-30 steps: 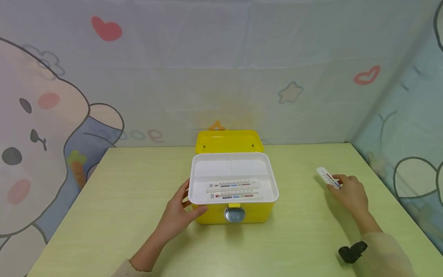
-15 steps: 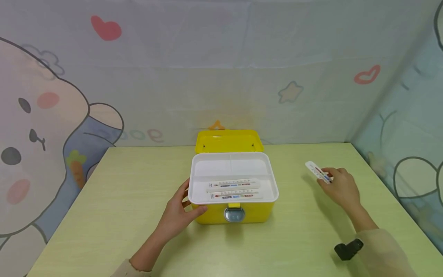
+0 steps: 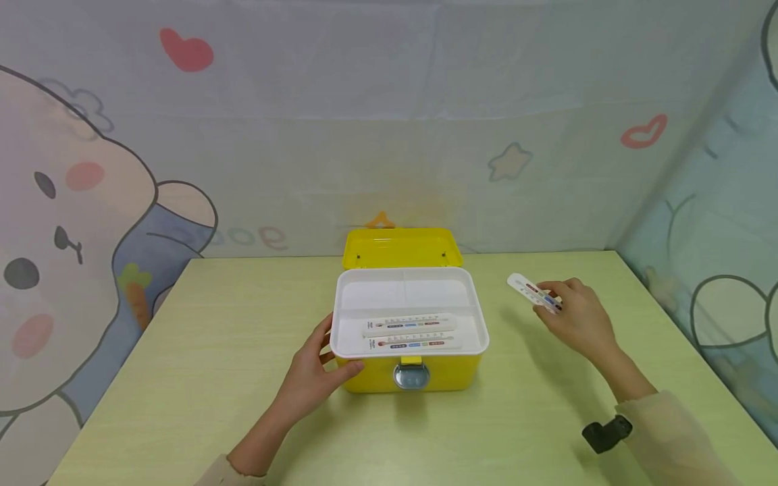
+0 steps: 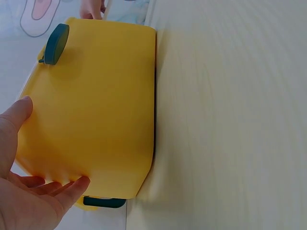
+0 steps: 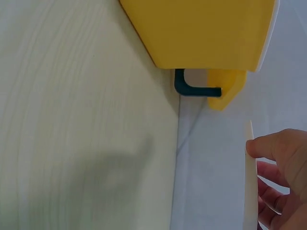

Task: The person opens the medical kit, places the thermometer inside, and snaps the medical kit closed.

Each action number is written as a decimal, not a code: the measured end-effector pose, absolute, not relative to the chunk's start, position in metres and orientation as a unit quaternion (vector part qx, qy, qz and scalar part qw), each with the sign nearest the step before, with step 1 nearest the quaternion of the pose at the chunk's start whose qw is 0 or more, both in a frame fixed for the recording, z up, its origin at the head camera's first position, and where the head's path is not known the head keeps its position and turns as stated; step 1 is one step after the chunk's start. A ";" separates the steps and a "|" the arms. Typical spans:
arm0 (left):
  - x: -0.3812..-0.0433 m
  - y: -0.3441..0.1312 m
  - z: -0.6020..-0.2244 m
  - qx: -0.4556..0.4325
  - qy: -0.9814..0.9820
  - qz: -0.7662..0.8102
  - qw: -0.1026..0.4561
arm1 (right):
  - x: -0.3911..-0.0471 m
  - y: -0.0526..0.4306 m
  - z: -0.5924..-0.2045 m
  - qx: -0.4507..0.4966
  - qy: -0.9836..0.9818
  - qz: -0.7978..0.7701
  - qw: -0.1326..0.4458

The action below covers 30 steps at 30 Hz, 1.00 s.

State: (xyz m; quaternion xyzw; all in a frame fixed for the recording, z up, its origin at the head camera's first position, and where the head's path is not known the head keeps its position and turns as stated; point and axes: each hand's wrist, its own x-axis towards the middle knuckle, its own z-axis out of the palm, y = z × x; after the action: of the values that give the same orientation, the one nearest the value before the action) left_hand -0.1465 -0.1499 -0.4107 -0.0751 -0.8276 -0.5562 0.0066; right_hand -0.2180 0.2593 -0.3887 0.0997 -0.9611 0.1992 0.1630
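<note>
Mid-table stands a yellow storage box [image 3: 371,379] with its lid [image 3: 404,248] raised at the back. A white tray [image 3: 371,290] fills its top. Two flat white thermometers, an upper one [image 3: 434,327] and a lower one [image 3: 401,345], lie in the tray's front section. My left hand [image 3: 310,381] grips the box's front left corner, thumb on the front and fingers on the side. To the right of the box, my right hand [image 3: 580,320] pinches another white thermometer [image 3: 527,289] above the table. That thermometer [image 5: 250,187] appears edge-on in the right wrist view.
A round silver clasp [image 3: 412,376] sits on the box front. Dark handles, one [image 4: 104,201] on the left and one [image 5: 196,91] on the right, show at the box's ends. Behind the pale wooden table [image 3: 200,364] hangs a cartoon-printed cloth [image 3: 304,135].
My right hand has carried the thermometer leftward and slightly farther back, closer to the box. The left hand, the box and the two thermometers in the tray have stayed put.
</note>
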 end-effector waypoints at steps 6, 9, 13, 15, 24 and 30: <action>-0.147 -0.150 -0.411 -0.078 -0.828 -0.556 0.009 | -0.218 0.247 -0.376 0.131 -0.959 0.192 0.165; -0.147 -0.150 -0.412 -0.079 -0.827 -0.557 0.011 | -0.217 0.239 -0.369 0.148 -0.955 0.192 0.169; -0.147 -0.150 -0.412 -0.078 -0.826 -0.557 0.010 | -0.216 0.228 -0.360 0.170 -0.950 0.196 0.173; -0.147 -0.150 -0.413 -0.077 -0.826 -0.559 0.009 | -0.215 0.222 -0.356 0.182 -0.947 0.200 0.173; -0.147 -0.150 -0.412 -0.076 -0.825 -0.560 0.010 | -0.211 0.196 -0.346 0.228 -0.941 0.197 0.158; -0.147 -0.150 -0.411 -0.076 -0.824 -0.561 0.010 | -0.208 0.180 -0.342 0.259 -0.937 0.179 0.152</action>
State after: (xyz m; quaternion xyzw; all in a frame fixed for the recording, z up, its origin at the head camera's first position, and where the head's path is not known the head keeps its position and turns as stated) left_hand -0.1469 -0.1495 -0.4115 -0.0764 -0.8242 -0.5610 0.0102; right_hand -0.2083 0.1796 -0.3417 0.2590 -0.9370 0.1788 0.1517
